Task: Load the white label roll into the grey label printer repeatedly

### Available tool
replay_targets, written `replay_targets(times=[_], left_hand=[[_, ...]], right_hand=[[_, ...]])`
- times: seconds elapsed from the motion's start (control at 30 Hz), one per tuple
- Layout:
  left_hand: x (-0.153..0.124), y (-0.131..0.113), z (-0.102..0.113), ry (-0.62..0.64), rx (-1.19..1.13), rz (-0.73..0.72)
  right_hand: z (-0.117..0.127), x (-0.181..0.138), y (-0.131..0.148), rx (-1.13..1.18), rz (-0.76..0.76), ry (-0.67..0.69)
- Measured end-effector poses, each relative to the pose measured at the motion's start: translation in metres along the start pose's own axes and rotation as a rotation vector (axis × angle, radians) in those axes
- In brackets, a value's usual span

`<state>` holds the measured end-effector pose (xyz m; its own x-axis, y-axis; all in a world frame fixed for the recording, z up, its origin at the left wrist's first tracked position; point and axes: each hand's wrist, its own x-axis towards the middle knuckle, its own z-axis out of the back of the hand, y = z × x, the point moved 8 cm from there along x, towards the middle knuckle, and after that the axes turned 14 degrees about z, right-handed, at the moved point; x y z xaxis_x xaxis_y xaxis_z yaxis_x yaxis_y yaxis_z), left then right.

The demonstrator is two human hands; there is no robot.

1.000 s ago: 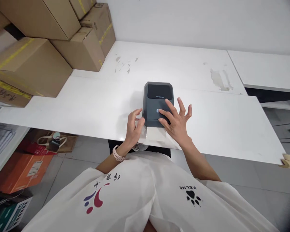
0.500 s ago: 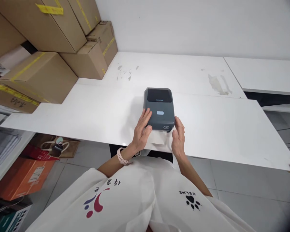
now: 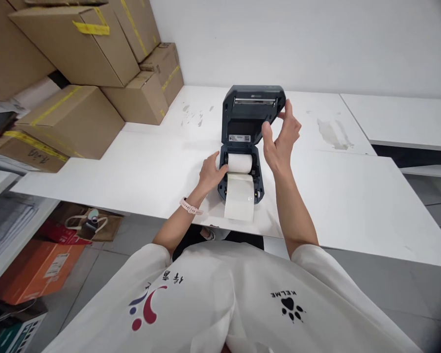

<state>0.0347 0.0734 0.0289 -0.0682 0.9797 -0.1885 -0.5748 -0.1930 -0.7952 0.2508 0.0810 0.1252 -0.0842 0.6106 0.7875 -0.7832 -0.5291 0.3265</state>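
Note:
A dark grey label printer (image 3: 259, 189) stands on the white table with its lid (image 3: 226, 110) raised and tilted back. Inside lies a white label roll (image 3: 239, 163); a strip of label paper (image 3: 239, 196) runs from it over the front edge. My left hand (image 3: 209, 174) holds the printer's left side, thumb over the rim and fingers along the outer wall. At the lid's right edge is my right hand (image 3: 283, 139), its fingers on the outside and its thumb near the inner side. The fingertips behind the lid are partly hidden.
Cardboard boxes (image 3: 84, 46) with yellow tape are stacked at the left end of the table (image 3: 161, 176). A white wall (image 3: 297, 44) stands behind. Below left are an orange box (image 3: 44, 274) and a bag (image 3: 112, 225) on the floor.
The printer's lid has swung up and back, baring the roll. My right hand has risen from the printer's lower right side to the lid's edge. My left hand has shifted to the left rim.

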Motion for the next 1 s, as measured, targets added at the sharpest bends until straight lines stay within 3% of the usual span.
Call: replay_targets(times=[0.1, 0.17, 0.23, 0.37, 0.47, 0.57, 0.7, 0.83, 0.9, 1.0], left_hand=[[0.009, 0.006, -0.011, 0.038, 0.232, 0.074], [0.014, 0.007, -0.013, 0.034, 0.32, 0.12], [0.019, 0.006, -0.013, 0.022, 0.394, 0.135], [0.021, 0.002, -0.015, -0.006, 0.45, 0.095], [0.019, 0.004, -0.015, -0.004, 0.412, 0.107], [0.018, 0.007, -0.014, 0.003, 0.375, 0.123], [0.018, 0.009, -0.014, 0.015, 0.341, 0.118], [0.018, 0.01, -0.015, 0.026, 0.297, 0.116], [0.018, 0.01, -0.015, 0.028, 0.287, 0.128], [0.018, 0.009, -0.014, 0.027, 0.28, 0.142]], right_hand=[[0.001, 0.013, 0.001, -0.03, 0.024, 0.001], [-0.005, 0.011, 0.009, -0.017, 0.056, 0.082], [-0.028, 0.001, 0.019, -0.001, 0.111, 0.31], [-0.093, -0.035, 0.024, -0.114, 0.19, 0.908], [-0.114, -0.042, 0.021, -0.175, 0.197, 1.042], [-0.095, -0.035, 0.025, -0.007, 0.172, 0.979], [-0.025, -0.034, 0.018, 0.453, 0.035, 0.757], [0.024, -0.065, -0.043, 0.603, -0.229, 0.392], [0.026, -0.09, -0.08, 0.632, -0.365, 0.22], [0.011, -0.126, -0.122, 0.607, -0.522, 0.099]])
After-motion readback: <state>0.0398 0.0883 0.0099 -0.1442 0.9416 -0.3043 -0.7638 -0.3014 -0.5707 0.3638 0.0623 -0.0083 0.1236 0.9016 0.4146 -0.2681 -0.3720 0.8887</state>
